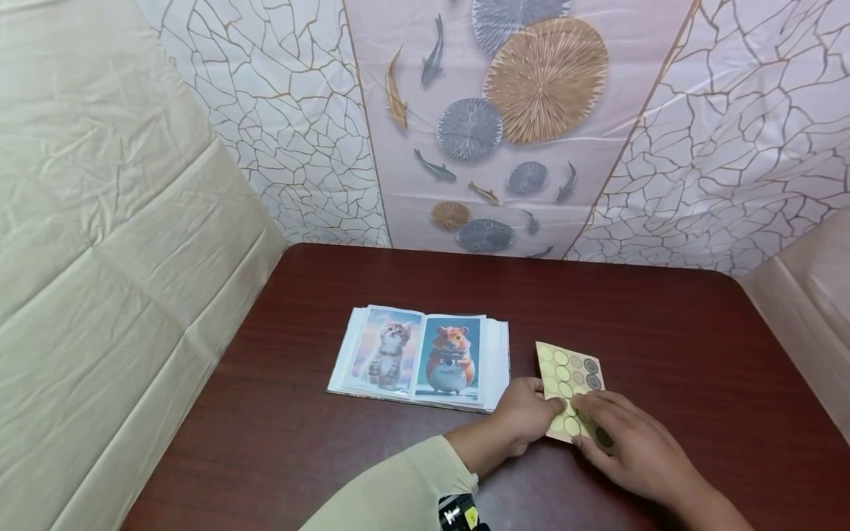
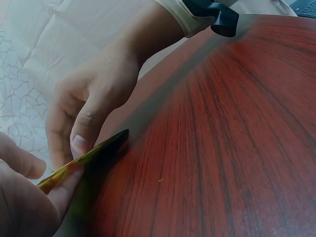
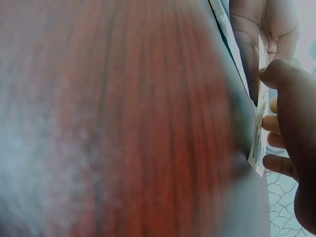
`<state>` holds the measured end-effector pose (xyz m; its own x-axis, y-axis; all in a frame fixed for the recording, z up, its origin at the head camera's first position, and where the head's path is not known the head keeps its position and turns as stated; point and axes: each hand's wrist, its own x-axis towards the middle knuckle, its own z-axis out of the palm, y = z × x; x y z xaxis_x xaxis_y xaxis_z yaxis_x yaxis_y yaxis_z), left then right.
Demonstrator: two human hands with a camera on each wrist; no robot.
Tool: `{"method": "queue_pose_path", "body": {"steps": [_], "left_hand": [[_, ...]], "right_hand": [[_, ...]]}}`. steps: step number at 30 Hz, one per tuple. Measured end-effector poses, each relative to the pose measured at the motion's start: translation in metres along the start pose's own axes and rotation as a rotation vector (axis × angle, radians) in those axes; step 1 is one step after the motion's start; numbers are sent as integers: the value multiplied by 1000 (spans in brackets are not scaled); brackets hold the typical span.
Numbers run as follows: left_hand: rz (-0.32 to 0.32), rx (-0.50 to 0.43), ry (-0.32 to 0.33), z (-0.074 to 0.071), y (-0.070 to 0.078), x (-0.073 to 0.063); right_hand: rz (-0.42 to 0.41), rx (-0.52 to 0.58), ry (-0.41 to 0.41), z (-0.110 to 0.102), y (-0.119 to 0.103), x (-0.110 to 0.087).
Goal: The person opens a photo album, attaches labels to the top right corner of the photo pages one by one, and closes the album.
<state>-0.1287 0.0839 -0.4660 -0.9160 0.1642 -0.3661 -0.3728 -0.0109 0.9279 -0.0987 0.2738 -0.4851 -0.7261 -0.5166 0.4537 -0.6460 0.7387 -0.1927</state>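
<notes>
A pale yellow sheet of round stickers, with yellow, tan and dark circles in rows, is raised over the dark red table. My left hand grips its left edge, thumb on the face and a finger beneath. My right hand reaches over the sheet from the right, its thumb and fingertips touching the face with a gap between them. In the left wrist view the sheet appears nearly edge-on, below my right hand. The right wrist view also shows the sheet as a thin strip beside my right fingers.
An open photo album lies left of the hands, showing a kitten picture and a hamster picture. Patterned cloth hangs behind the table. A black device sits on my left wrist.
</notes>
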Motion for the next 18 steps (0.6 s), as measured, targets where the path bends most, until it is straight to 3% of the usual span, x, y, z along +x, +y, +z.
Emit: {"method": "queue_pose_path", "body": {"steps": [10,18], "left_hand": [[-30,-28,55,2,1,1],[-69,-100,30,1,2,4]], "right_hand": [[-49,8,20,-1,-1,0],[-89,30,32,-2,-6,1]]}}
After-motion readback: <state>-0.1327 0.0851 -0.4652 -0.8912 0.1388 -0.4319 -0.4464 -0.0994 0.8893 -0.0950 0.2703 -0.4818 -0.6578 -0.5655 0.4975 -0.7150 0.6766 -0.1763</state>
